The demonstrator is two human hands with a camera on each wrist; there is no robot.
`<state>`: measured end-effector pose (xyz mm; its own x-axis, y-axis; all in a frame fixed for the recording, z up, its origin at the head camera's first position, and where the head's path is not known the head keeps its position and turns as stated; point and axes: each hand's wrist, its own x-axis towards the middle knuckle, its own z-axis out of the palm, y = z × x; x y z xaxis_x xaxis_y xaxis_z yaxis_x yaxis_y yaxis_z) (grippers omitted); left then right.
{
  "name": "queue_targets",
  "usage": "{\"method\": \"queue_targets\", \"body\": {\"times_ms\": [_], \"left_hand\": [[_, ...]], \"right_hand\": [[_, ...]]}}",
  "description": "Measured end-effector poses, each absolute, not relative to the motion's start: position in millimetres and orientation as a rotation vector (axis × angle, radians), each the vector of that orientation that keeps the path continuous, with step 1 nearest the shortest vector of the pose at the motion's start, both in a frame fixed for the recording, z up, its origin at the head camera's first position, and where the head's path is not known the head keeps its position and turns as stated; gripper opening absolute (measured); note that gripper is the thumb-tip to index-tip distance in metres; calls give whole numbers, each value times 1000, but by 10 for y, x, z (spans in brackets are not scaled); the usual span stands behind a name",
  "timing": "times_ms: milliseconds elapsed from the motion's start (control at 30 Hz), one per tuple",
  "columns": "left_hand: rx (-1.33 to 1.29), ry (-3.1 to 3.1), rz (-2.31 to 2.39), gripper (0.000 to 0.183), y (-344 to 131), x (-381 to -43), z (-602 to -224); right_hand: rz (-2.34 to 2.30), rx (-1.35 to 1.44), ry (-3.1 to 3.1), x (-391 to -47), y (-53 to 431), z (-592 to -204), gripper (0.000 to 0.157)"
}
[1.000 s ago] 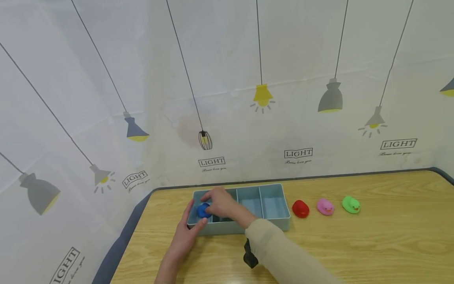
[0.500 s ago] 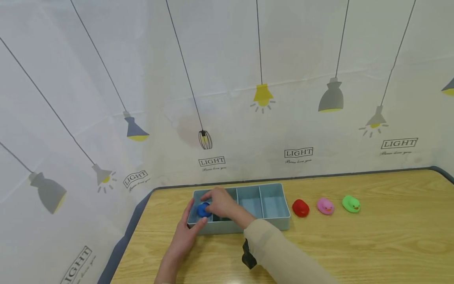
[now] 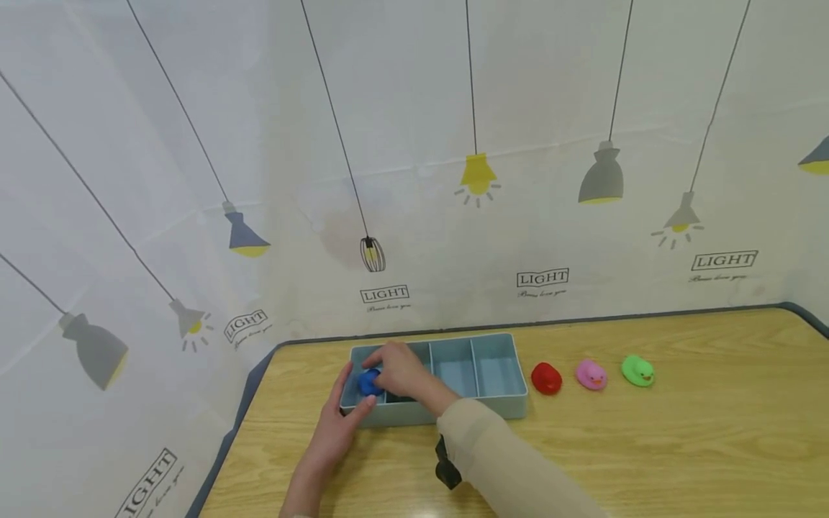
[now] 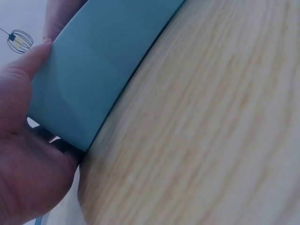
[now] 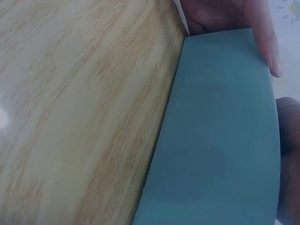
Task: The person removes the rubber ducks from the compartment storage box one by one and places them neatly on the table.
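A blue-grey divided box (image 3: 447,413) stands on the table. In the head view my left hand (image 3: 333,424) grips its left end, thumb on the front rim and fingers along the left side. The left wrist view shows that thumb (image 4: 33,61) against the upper edge of the box wall (image 4: 98,65). My right hand (image 3: 404,374) reaches over the box and holds a blue rubber duck (image 3: 369,383) in the leftmost compartment; part of the duck is hidden by the fingers. From the right wrist, the box's front wall (image 5: 215,126) covers most of that hand.
Right of the box, a red rubber duck (image 3: 547,378), a pink one (image 3: 591,375) and a green one (image 3: 638,370) sit in a row on the wooden table (image 3: 680,446). A lamp-printed cloth (image 3: 427,216) hangs behind the table's back edge.
Both hands keep almost the same places at the box, and the blue duck stays in the leftmost compartment. Only the head view shifts slightly.
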<state>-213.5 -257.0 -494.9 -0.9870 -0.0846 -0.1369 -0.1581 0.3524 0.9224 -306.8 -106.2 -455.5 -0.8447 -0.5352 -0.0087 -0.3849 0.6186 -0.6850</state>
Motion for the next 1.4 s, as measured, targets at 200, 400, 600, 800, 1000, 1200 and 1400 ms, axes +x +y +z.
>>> {"method": "queue_targets", "body": {"times_ms": [200, 400, 600, 800, 1000, 1200, 1400], "left_hand": [[-204, 2535, 1754, 83, -2569, -2134, -4961], [-149, 2568, 1759, 84, -2583, -2126, -4973], [-159, 2545, 1777, 85, -2596, -2111, -4959], [-170, 2524, 1774, 86, -2581, -2119, -4974], [-177, 2519, 1787, 86, -2576, -2124, -4982], [-182, 2512, 1799, 85, -2565, -2121, -4972], [-198, 2520, 1785, 83, -2564, -2120, -4971]], "right_hand": [[-1062, -755, 2616, -3069, -1070, -4571, 31], [-1082, -823, 2621, -3059, -1048, -4580, 25], [-1087, -879, 2602, -3064, -1046, -4569, 26], [-1096, -849, 2582, -3058, -1019, -4602, 28], [-1155, -859, 2561, -3032, -973, -4557, 28], [-1269, -893, 2557, -3023, -901, -4499, 28], [-1392, -861, 2559, -3013, -824, -4424, 30]]}}
